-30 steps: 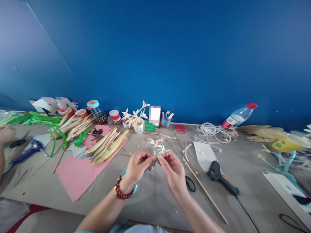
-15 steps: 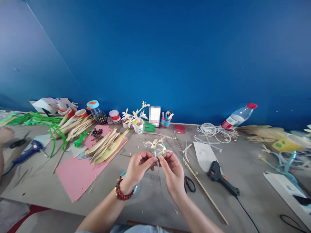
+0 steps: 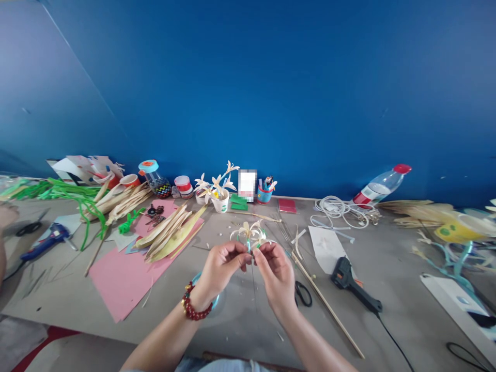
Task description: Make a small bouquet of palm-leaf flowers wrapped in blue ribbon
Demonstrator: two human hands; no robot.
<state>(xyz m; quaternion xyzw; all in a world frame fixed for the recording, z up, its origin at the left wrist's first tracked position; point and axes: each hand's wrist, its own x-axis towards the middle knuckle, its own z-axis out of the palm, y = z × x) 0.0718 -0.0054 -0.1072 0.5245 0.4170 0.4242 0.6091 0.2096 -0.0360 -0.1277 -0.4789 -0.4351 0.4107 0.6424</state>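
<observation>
Flower spray: pale, narrow-petalled heads (image 3: 251, 231) with green and light blue at their bases, held above the bench (image 3: 242, 333) in front of the person, between the two hands.
Pointing: heads toward the blue wall (image 3: 271, 93), away from the person; petals curl out to both sides.
Long axis: runs nearly straight away from the body, a thin dark stem (image 3: 253, 279) coming back below the fingertips toward the person; its exact lean cannot be told.
Left hand (image 3: 225, 264): grip narrow, thumb and fingers pinching the spray just under the heads; a red bead bracelet (image 3: 197, 306) circles the wrist.
Right hand (image 3: 276, 269): grip narrow as well, thumb and fingertips pinching the spray close beside the left fingertips.
Room between forearms: grey bench surface with a few small scraps, running back to the person's clothing.
Right side: black-handled scissors (image 3: 305, 294) lie just beside the right wrist; past them a long wooden stick (image 3: 334, 314) slants, then a black glue gun (image 3: 356, 285).
Left side: pink paper (image 3: 120, 284) lies near the left forearm, dried husks (image 3: 170, 236) partly over its far end.
Far edge: a white cup (image 3: 221, 204) of similar flowers stands near the wall.
Near edge: the bench's front border shows at lower left.
</observation>
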